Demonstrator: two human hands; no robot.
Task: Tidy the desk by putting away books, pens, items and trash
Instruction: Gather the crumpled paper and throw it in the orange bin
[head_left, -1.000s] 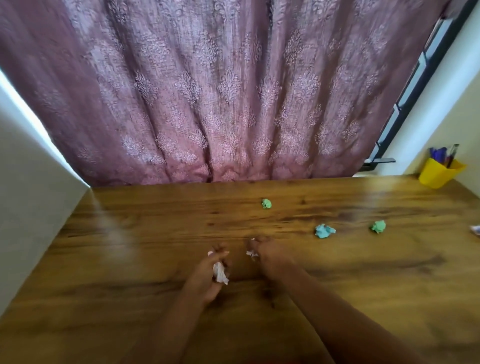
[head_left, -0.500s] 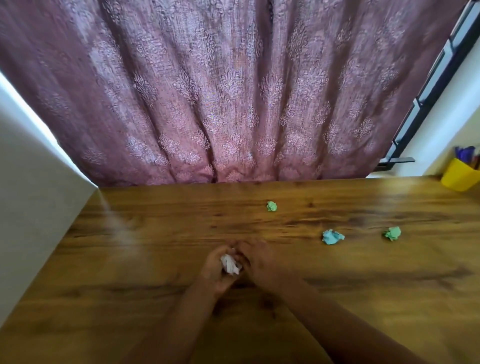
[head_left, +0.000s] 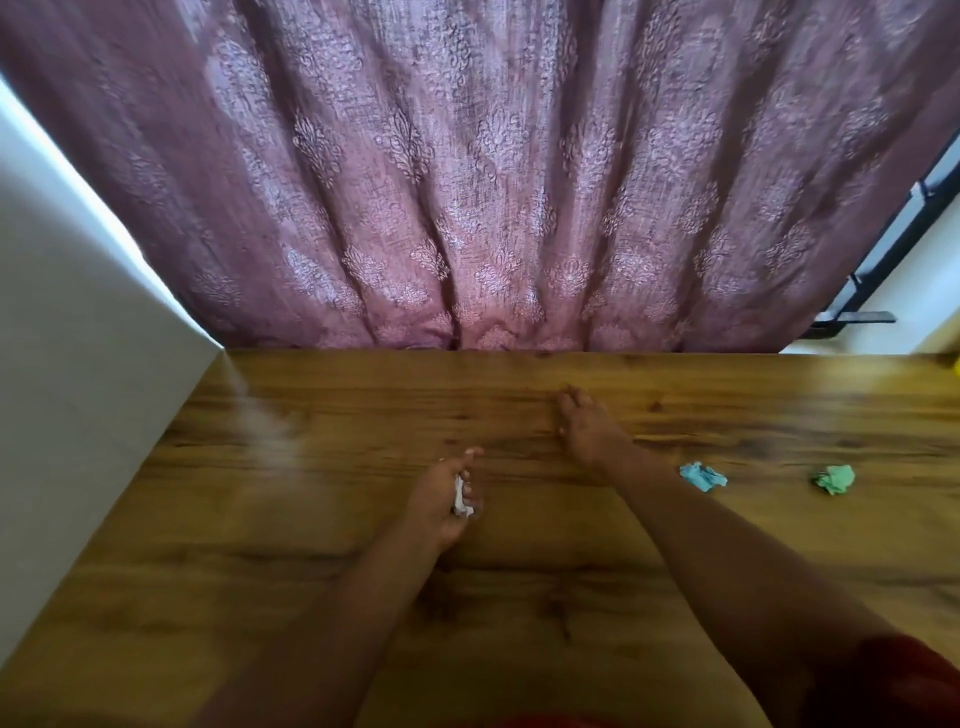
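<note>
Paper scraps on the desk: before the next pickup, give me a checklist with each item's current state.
1. Left hand grips the white paper wad: ok.
2. Right hand covers the far spot; small green scrap under it: cannot tell.
3. Blue paper ball lies loose on the desk, unobstructed: ok.
4. Green paper ball lies loose, apart from the blue one: ok.
5. Trash bin in view for dropping scraps: not ok.
</note>
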